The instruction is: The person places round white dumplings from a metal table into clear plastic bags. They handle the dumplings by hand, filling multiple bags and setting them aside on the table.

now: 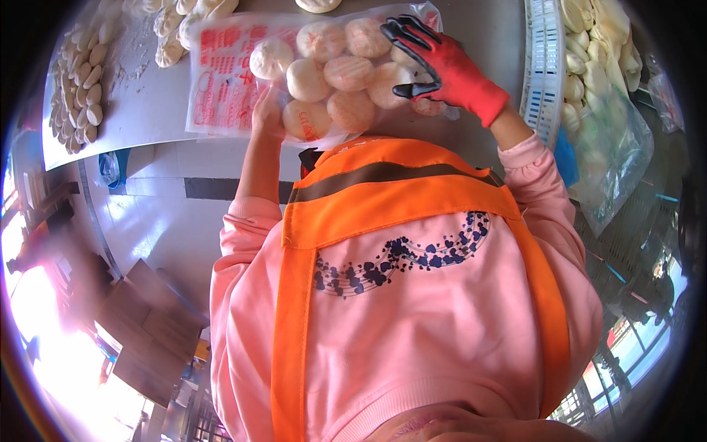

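A clear plastic bag with red print (218,77) lies on the metal table before me, with several round white buns (349,73) inside its right part. One pleated bun (271,58) sits at the left of this group. My bare left hand (269,113) is at the bag's near side, below the pleated bun; film and buns partly hide its fingers, so its grip is unclear. Over the right end of the bag spreads my right hand (436,69), in a red glove with black-coated fingers. Its fingers are apart, and it touches the bag above the buns.
Pleated buns (171,33) stand at the far left, and small dough pieces (83,83) cover the table's left end. A white plastic crate (543,72) borders the right side, beside more pale dough pieces (577,61) and a clear plastic sheet (613,149). Cardboard boxes (149,331) stand lower left.
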A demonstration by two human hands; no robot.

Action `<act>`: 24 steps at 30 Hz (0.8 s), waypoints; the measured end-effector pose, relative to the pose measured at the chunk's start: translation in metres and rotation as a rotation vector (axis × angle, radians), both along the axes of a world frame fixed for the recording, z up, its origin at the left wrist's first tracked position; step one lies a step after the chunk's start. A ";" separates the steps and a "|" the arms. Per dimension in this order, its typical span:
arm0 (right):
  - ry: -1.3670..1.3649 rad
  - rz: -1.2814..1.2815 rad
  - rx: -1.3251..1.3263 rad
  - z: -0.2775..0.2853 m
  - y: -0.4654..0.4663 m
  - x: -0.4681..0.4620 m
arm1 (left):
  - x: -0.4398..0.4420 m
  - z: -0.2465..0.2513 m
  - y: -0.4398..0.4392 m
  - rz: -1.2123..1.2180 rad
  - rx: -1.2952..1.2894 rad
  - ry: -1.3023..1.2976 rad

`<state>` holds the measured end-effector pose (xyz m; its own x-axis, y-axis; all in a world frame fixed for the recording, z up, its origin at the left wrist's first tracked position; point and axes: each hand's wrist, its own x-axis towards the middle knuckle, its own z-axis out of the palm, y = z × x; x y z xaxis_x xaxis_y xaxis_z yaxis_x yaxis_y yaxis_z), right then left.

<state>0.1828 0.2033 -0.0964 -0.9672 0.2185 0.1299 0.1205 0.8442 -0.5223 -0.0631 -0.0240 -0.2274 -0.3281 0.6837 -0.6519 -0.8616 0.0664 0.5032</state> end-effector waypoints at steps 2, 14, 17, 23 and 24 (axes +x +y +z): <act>-0.067 0.045 0.137 -0.023 0.002 -0.001 | 0.001 -0.002 0.002 -0.006 -0.019 0.023; -0.067 0.135 0.193 -0.026 -0.058 -0.024 | -0.005 -0.021 -0.002 -0.008 -0.001 -0.060; -0.015 0.134 0.128 -0.025 -0.061 -0.032 | -0.004 -0.017 -0.003 0.018 -0.065 -0.004; 0.171 -0.037 0.118 -0.023 -0.051 -0.073 | 0.011 0.021 0.004 0.093 -0.171 0.106; 0.220 -0.012 0.151 -0.026 -0.052 -0.085 | 0.008 0.013 0.002 0.080 -0.114 0.083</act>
